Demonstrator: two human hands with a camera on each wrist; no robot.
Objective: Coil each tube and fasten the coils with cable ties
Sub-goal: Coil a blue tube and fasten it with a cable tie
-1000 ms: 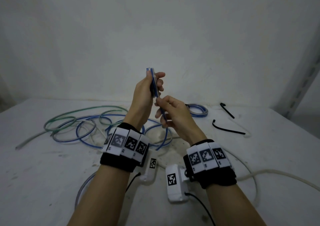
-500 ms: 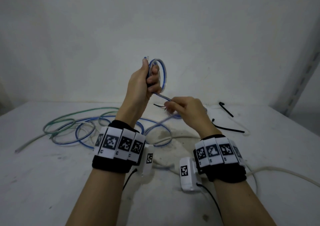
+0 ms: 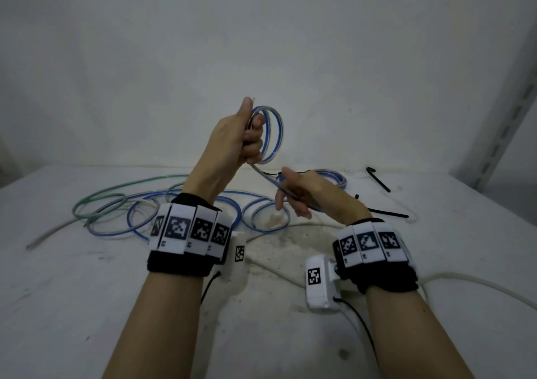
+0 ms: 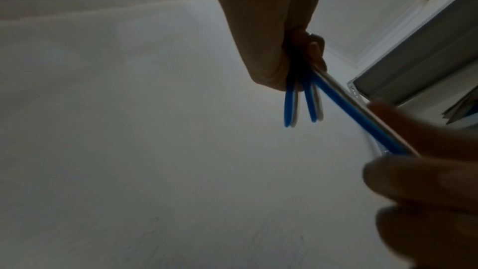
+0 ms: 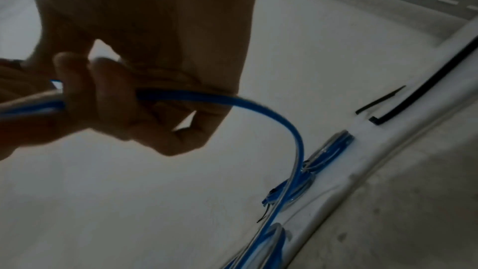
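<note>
- A small coil of blue tube (image 3: 271,134) is held upright above the table (image 3: 72,306) by the left hand (image 3: 232,143); the fingers are curled tightly round one side of the loops, with the thumb raised beside them; two loops are seen hanging below the fist in the left wrist view (image 4: 302,107)
- A straight run of the same tube is led down and to the right from the coil into the right hand (image 3: 305,195); it is pinched there between thumb and curled fingers (image 5: 77,93), and beyond the hand it curves down to the table
- More blue tube (image 3: 186,210) lies in loose loops on the table beyond the wrists; a green tube (image 3: 116,188) is tangled with it at the left
- A finished blue coil (image 3: 334,176) lies flat at the far side, just beyond the right hand
- Two black cable ties (image 3: 377,179) lie loose to the right, well apart from the hands
- A pale tube (image 3: 479,284) runs across the near right of the table
</note>
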